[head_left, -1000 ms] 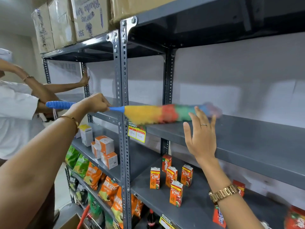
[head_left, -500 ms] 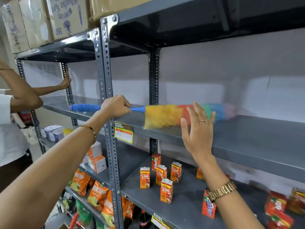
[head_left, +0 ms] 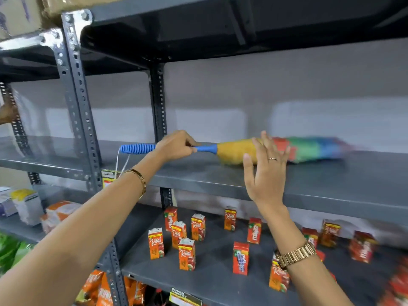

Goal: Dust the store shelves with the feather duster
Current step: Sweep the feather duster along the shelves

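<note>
My left hand (head_left: pixel 176 144) is shut on the blue ribbed handle of the feather duster (head_left: pixel 309 150). Its yellow, red, green and blue head lies blurred on the bare grey metal shelf (head_left: pixel 342 180) at chest height, pointing right. My right hand (head_left: pixel 265 171) is raised in front of the shelf edge with fingers spread, palm toward the shelf, covering part of the duster's yellow and red section. It holds nothing. A ring is on one finger and a gold watch on the wrist.
Several small orange juice cartons (head_left: pixel 186 253) stand scattered on the lower shelf (head_left: pixel 216 283). A perforated grey upright (head_left: pixel 81 120) divides the bays. White and orange boxes (head_left: pixel 55 214) and snack bags sit lower left. Cardboard boxes rest on the top shelf (head_left: pixel 198 25).
The duster and my left hand have swept rightward along the shelf. The view has shifted right, so the other person at the left has nearly left the frame. My right hand stays raised.
</note>
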A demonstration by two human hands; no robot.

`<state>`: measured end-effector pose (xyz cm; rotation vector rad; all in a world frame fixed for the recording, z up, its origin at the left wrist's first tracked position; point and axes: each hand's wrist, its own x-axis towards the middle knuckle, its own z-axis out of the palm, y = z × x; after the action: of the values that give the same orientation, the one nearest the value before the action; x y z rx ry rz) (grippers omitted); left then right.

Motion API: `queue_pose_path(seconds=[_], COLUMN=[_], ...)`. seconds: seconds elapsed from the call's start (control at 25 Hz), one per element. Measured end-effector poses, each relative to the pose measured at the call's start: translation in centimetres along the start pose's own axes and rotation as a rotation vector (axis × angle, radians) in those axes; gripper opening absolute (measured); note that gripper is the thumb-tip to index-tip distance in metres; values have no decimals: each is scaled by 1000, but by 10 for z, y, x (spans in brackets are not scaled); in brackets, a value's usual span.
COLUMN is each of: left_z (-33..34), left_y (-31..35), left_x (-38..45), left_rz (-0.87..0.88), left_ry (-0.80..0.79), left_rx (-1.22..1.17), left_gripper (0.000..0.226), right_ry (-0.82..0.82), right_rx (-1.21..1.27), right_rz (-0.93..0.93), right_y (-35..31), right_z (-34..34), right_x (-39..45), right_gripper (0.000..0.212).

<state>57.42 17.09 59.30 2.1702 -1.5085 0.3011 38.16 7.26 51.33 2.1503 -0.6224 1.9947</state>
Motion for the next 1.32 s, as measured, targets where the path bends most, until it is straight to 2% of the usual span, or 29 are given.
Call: queue_pose_path(seconds=[0.08,0.12,0.2,0.28,0.44,0.6,0.76,0.84,0.96,1.04,1.12,1.32], left_z=[15,24,40,50,79,94,109,110,97,97,104,120], left_y=[15,24,56,91,137,199,229,247,270,265,265,335], left_x=[10,16,30,40,49,56,64,62,64,69,66,25], left_rz=[56,80,117,183,303,396,501,531,642,775,1003,1467], left_ry=[-113,-124,-50,-7,-119,30,-77,-3,254,376,435,344], left_rx=[-86,-53,50,38,12,84,31,89,145,40,6,108], left_gripper=[31,33,37,40,35,39,37,37,30,34,37,27], right_ry=[8,10,14,41,77,96,121,144,191,218,259,266], right_rx=[-63,-80,-148,-196,-297,-402,-502,-545,-571,-592,-652,-780], right_rz=[10,14,22,38,54,59,84,92,123,142,145,279], right_y=[16,23,38,54,80,100,117,122,126,130,134,160], right_z=[-16,-23,-39,-58,-99,-136,-179,-194,-219,-236,-253,-297], right_x=[1,2,1,0,-3,-5,-7,-9,-13,-18,-23,-56], right_gripper=[43,43,43,42,41,40,40,40,42,42,42,41])
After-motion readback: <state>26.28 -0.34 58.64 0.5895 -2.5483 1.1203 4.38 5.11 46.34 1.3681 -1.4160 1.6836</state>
